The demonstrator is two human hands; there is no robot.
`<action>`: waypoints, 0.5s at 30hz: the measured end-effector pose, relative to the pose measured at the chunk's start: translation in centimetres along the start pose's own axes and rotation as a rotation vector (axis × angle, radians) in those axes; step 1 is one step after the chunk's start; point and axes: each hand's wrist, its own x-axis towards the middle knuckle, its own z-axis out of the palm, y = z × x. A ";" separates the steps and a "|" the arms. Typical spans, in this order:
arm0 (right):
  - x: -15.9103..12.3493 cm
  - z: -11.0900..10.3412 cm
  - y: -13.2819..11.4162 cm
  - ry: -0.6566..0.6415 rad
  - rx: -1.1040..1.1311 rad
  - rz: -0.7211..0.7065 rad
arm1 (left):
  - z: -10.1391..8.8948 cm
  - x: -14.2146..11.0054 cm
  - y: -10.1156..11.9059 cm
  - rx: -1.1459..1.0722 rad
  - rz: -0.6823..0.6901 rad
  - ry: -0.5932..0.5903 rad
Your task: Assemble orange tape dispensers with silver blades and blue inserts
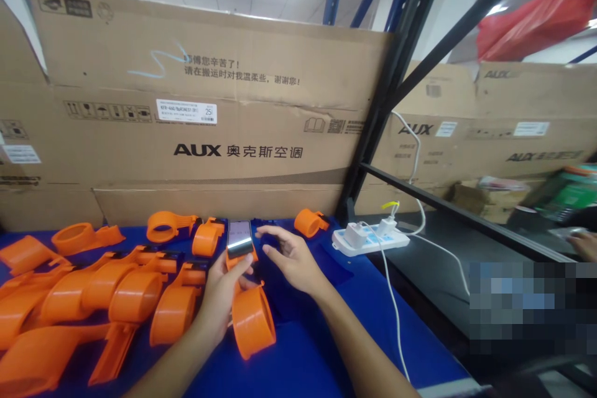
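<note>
My left hand is closed around the handle of an orange tape dispenser, its round hub hanging toward me. A phone-like rectangle with a lit screen stands right above my left thumb; whether that hand also grips it, I cannot tell. Just to the right, my right hand is raised with thumb and forefinger apart and nothing between them. Several similar orange dispensers lie to the left on the blue table cover. Another orange dispenser sits at the back, beyond my right hand.
A white power strip with plugs and trailing white cables lies at the right edge. Tall cardboard walls off the back. A black metal rack frame rises on the right. Another person's hand shows at the far right.
</note>
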 end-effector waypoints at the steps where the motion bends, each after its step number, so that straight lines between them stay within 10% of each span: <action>1: -0.1 0.0 -0.2 -0.006 0.003 0.002 | 0.0 0.0 0.0 0.012 0.004 0.002; 15: -0.9 1.3 0.4 0.152 -0.248 -0.062 | 0.0 -0.2 0.0 0.068 0.039 0.001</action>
